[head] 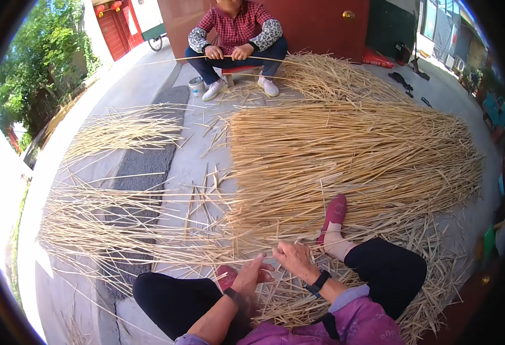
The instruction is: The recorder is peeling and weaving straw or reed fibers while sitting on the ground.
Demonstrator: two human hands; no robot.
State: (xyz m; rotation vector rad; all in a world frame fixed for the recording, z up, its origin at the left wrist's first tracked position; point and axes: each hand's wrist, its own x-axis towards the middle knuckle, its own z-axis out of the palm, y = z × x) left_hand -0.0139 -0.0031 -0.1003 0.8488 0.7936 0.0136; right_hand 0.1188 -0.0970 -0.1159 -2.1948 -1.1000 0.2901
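A long thin reed stalk (192, 261) runs sideways in front of me, across both hands. My right hand (294, 258) has its fingers closed around the stalk near the edge of a large pile of tan reeds (304, 172). Just left of it is my left hand (250, 276), at the stalk with its fingers partly spread; whether it grips the stalk is unclear. Peeled pale stalks (88, 215) lie in a loose spread on the left. Dry husks (291, 302) cover the ground between my legs.
Opposite me a seated person (237, 34) holds another stalk in both hands. Beside that person's foot stands a small bucket (196, 86). A second bundle of pale stalks (127, 131) lies at the left, across a dark strip of paving (142, 166). More husks (343, 77) are heaped at the back.
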